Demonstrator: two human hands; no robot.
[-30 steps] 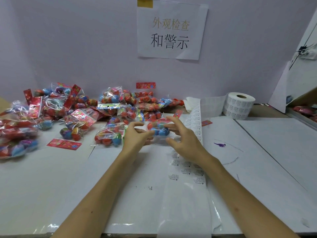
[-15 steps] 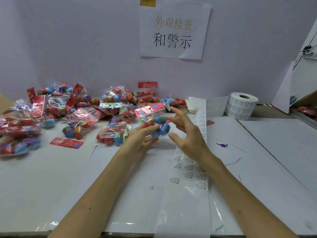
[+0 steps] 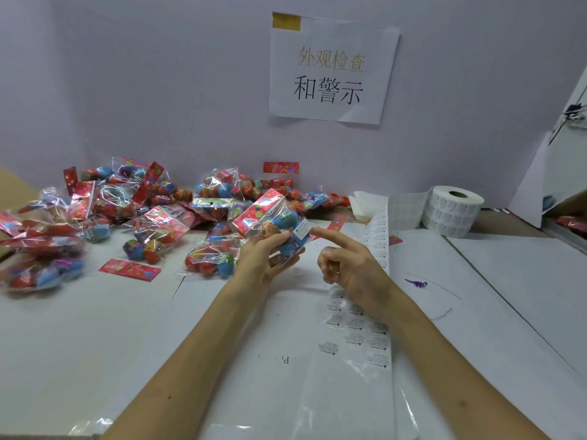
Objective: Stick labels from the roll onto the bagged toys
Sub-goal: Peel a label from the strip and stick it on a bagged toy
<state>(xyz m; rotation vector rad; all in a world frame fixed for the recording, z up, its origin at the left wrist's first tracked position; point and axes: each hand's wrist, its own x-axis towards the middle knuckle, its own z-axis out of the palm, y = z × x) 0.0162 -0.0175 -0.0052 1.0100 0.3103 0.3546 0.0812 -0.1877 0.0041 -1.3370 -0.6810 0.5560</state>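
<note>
My left hand (image 3: 265,258) holds a clear bag of red and blue toy eggs (image 3: 273,219) with a pink header card, lifted above the table and tilted. A small white label (image 3: 301,229) sits on the bag's right side. My right hand (image 3: 352,265) is beside the bag with its forefinger stretched out, the tip touching the label; its other fingers are curled. The label roll (image 3: 452,211) stands at the back right, and its backing strip with printed labels (image 3: 359,328) runs down the table under my right wrist.
A heap of bagged toys (image 3: 133,217) covers the back left of the white table (image 3: 79,344). A loose pink header card (image 3: 130,268) lies near it. A paper sign (image 3: 330,68) hangs on the back wall. A small purple mark (image 3: 416,283) is right of my hand.
My left hand has lifted the bag higher and turned it, header card up and left. My right hand has closed its fingers and now presses one forefinger on the label.
</note>
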